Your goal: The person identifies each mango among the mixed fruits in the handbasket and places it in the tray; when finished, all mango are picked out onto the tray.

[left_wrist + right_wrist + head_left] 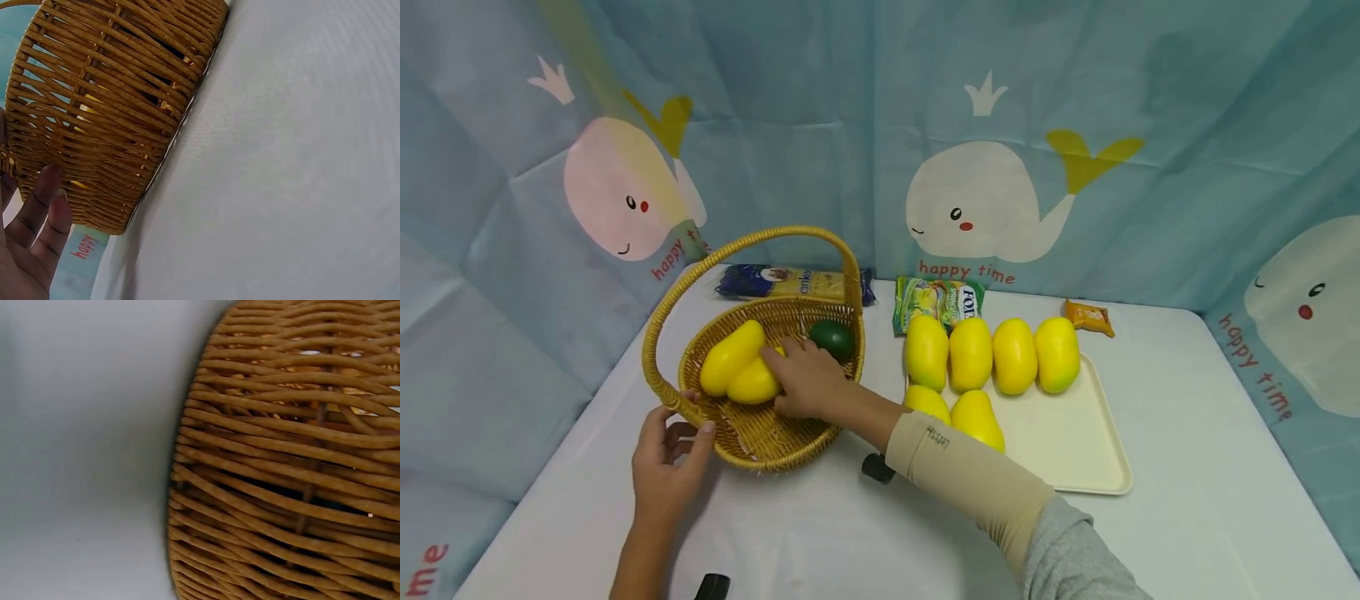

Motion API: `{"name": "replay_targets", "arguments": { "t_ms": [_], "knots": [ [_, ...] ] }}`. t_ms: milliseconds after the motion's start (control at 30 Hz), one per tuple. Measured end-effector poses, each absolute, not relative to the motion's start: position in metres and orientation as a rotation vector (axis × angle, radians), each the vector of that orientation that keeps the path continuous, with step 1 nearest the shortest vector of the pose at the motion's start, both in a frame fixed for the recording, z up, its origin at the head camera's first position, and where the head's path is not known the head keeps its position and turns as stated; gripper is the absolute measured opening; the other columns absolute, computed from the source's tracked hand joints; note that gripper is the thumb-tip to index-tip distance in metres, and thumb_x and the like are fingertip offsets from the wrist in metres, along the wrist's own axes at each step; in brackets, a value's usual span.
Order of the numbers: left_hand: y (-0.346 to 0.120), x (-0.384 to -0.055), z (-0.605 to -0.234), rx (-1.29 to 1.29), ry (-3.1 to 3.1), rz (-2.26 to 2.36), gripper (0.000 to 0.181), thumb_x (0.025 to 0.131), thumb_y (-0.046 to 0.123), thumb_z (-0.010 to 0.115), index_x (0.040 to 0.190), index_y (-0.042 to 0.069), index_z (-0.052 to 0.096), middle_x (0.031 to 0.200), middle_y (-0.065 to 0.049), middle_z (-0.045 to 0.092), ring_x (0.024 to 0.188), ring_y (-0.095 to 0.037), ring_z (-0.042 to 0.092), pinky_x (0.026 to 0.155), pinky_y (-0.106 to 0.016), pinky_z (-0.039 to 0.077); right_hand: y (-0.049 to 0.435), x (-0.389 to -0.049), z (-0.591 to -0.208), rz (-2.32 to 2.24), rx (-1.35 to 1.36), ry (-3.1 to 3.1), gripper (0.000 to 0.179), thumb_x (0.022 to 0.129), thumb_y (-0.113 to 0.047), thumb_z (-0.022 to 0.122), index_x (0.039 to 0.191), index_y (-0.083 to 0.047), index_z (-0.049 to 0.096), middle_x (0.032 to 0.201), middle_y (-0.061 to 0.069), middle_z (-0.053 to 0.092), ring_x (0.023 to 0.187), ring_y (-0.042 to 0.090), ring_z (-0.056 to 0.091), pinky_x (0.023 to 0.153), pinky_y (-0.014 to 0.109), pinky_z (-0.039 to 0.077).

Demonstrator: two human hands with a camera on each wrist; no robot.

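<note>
A wicker basket (pixel 752 458) with a tall arched handle stands at left centre in the head view. My left hand (pixel 666 467) holds its near-left rim by the handle's foot; in the left wrist view, fingertips lie near the woven wall (pixel 119 94). Inside the basket, my right hand (pixel 808 379) grips a yellow mango (pixel 752 383), its fingertips partly hidden. Another mango (pixel 733 354) lies against that one on the left. A dark green avocado-like fruit (pixel 832 339) sits at the basket's right side. Only the basket's outer weave (pixel 281 456) and white tabletop fill the right wrist view.
Several yellow mangoes (pixel 972 354) rest on a cream tray (pixel 1060 450) to the right, partly behind my right forearm. A green packet (pixel 936 300), a blue-and-yellow packet (pixel 797 283) and a small orange packet (pixel 1088 317) lie along the back by the curtain.
</note>
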State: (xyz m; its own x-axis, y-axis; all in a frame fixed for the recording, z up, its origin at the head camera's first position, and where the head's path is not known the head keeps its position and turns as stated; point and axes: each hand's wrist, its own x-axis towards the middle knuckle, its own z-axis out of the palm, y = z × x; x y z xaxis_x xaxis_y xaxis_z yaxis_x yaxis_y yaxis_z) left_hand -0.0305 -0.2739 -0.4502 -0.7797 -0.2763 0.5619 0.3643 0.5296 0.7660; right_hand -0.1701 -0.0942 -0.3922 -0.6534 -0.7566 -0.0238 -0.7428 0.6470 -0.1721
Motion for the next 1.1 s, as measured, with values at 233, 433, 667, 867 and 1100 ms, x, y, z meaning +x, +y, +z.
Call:
{"name": "replay_targets", "arguments": {
  "t_ms": [233, 433, 667, 867, 1100],
  "knots": [
    [-0.275, -0.033, -0.453, -0.072, -2.135, -1.252, 0.055, 0.084, -0.013, 0.067, 0.136, -0.007, 0.051, 0.127, -0.016, 0.058, 0.086, -0.004, 0.060, 0.072, -0.009, 0.050, -0.090, -0.169, -0.396, -0.198, -1.416, 2.841, 0.068, 0.087, -0.042, 0.074, 0.145, -0.019, 0.048, 0.127, 0.008, 0.057, 0.097, 0.021, 0.054, 0.078, 0.033, 0.047],
    [-0.276, -0.033, -0.456, -0.083, -2.131, -1.238, 0.053, 0.084, -0.012, 0.067, 0.134, -0.008, 0.052, 0.128, -0.013, 0.058, 0.086, -0.003, 0.059, 0.072, -0.008, 0.049, -0.089, -0.169, -0.398, -0.211, -1.587, 2.857, 0.064, 0.086, -0.050, 0.072, 0.136, -0.014, 0.053, 0.117, 0.006, 0.058, 0.093, 0.018, 0.056, 0.076, 0.030, 0.048],
    [-0.274, -0.031, -0.454, -0.066, -2.138, -1.232, 0.054, 0.084, -0.012, 0.067, 0.136, -0.007, 0.052, 0.127, -0.012, 0.058, 0.087, -0.003, 0.060, 0.073, -0.008, 0.050, -0.092, -0.170, -0.399, -0.405, -1.611, 2.900, 0.067, 0.087, -0.052, 0.066, 0.137, -0.009, 0.053, 0.120, 0.007, 0.059, 0.097, 0.016, 0.056, 0.082, 0.027, 0.049],
    [-0.273, -0.031, -0.454, -0.028, -2.145, -1.231, 0.056, 0.082, -0.015, 0.068, 0.135, -0.005, 0.052, 0.128, -0.005, 0.057, 0.088, -0.002, 0.059, 0.074, -0.008, 0.049, -0.091, -0.171, -0.395, -0.661, -1.356, 2.863, 0.066, 0.086, -0.054, 0.068, 0.136, -0.012, 0.053, 0.124, 0.004, 0.056, 0.097, 0.012, 0.051, 0.077, 0.022, 0.045],
    [-0.274, -0.033, -0.456, -0.033, -2.141, -1.211, 0.059, 0.080, -0.018, 0.069, 0.135, -0.006, 0.052, 0.128, -0.008, 0.057, 0.087, -0.002, 0.059, 0.072, -0.007, 0.048, -0.086, -0.166, -0.381, -0.905, -1.273, 2.741, 0.065, 0.088, -0.054, 0.065, 0.134, -0.010, 0.054, 0.106, -0.003, 0.057, 0.083, 0.008, 0.050, 0.062, 0.017, 0.043]
  ]
}}
